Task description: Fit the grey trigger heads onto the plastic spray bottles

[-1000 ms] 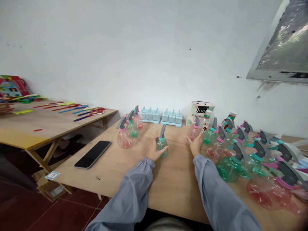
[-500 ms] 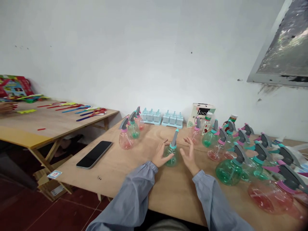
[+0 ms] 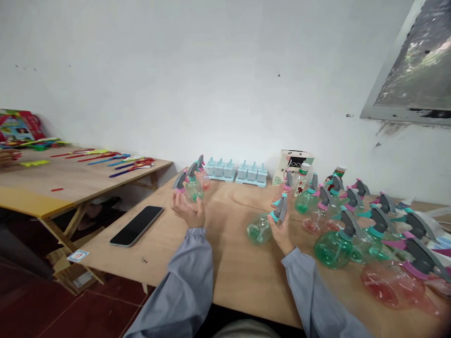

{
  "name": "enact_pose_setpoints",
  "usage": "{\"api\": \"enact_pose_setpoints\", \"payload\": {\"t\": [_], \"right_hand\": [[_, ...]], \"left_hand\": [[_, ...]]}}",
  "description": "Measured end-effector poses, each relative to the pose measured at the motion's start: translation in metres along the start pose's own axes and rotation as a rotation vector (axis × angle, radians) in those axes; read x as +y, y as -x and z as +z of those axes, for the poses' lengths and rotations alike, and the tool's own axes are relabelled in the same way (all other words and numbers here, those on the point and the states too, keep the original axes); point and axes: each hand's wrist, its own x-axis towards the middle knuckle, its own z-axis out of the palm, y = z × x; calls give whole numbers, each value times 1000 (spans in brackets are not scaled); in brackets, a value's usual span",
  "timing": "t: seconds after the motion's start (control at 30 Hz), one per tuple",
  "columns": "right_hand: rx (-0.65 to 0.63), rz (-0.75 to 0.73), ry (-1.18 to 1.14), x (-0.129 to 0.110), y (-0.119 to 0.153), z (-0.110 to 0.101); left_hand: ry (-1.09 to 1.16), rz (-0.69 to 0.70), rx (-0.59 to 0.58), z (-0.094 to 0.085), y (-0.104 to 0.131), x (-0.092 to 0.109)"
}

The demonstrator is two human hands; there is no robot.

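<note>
My left hand (image 3: 190, 213) is wrapped around the body of a pink spray bottle (image 3: 180, 182) with a grey trigger head, at the left side of the table. Most of that bottle's body is hidden by my fingers. In my right hand (image 3: 282, 231) is a green spray bottle (image 3: 259, 230), gripped at its turquoise neck and grey head. It leans to the right, with its round body out to the left of my hand. Just behind my left hand stand another green spray bottle (image 3: 193, 188) and another pink spray bottle (image 3: 203, 179).
Several pink and green spray bottles (image 3: 333, 249) crowd the table's right side. A phone (image 3: 136, 226) lies at the left. Against the wall are light-blue popsicle moulds (image 3: 251, 174) and a carton (image 3: 291, 164). Another person's hand (image 3: 9, 157) shows at the neighbouring table (image 3: 81, 176).
My left hand has moved left from the middle green bottle onto the pink one. My right hand has closed on the green bottle's neck, and that bottle has gone from upright to tilted.
</note>
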Motion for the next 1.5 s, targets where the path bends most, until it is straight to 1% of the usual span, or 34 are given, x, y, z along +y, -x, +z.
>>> {"api": "enact_pose_setpoints", "payload": {"t": [0.03,0.07,0.13,0.2,0.27,0.33,0.5,0.6,0.67,0.8,0.9,1.0,1.13,1.23,1.3,1.43,1.5], "right_hand": [[18,-8,3,2,1,-1],[28,-15,10,3,1,-1],[28,-16,19,3,3,-1],[23,4,-5,1,3,0],[31,31,-59,-3,3,2],[68,60,-106,-5,3,4],[236,202,-86,-6,1,8],[263,215,-79,-9,-3,9],[243,220,-91,-14,-7,10],[156,226,-114,-26,-18,15],[109,202,-148,-37,-27,22],[65,159,-168,-51,-36,28],[51,97,-147,-69,-42,32],[22,83,-141,-74,-44,33],[21,117,-141,-72,-44,34],[90,286,-148,-68,-43,36],[55,318,-162,-70,-42,37]], "left_hand": [[-46,-48,24,-2,-9,-5],[-101,-101,17,-4,-16,-9],[-233,-209,-39,-6,-25,-14],[-339,-266,-119,-6,-27,-18],[-384,-260,-150,-4,-27,-20],[-416,-257,-145,-3,-27,-23],[-467,-270,-166,-3,-29,-29],[-407,-225,-164,0,-26,-32],[-308,-171,-214,5,-18,-32],[-35,-27,-411,24,12,-24],[61,108,-449,36,40,-13],[79,204,-490,41,57,-5],[64,233,-521,40,60,-2],[62,240,-527,39,58,-3],[51,246,-525,38,57,-2],[62,253,-531,37,57,1],[64,242,-537,36,57,2]]}}
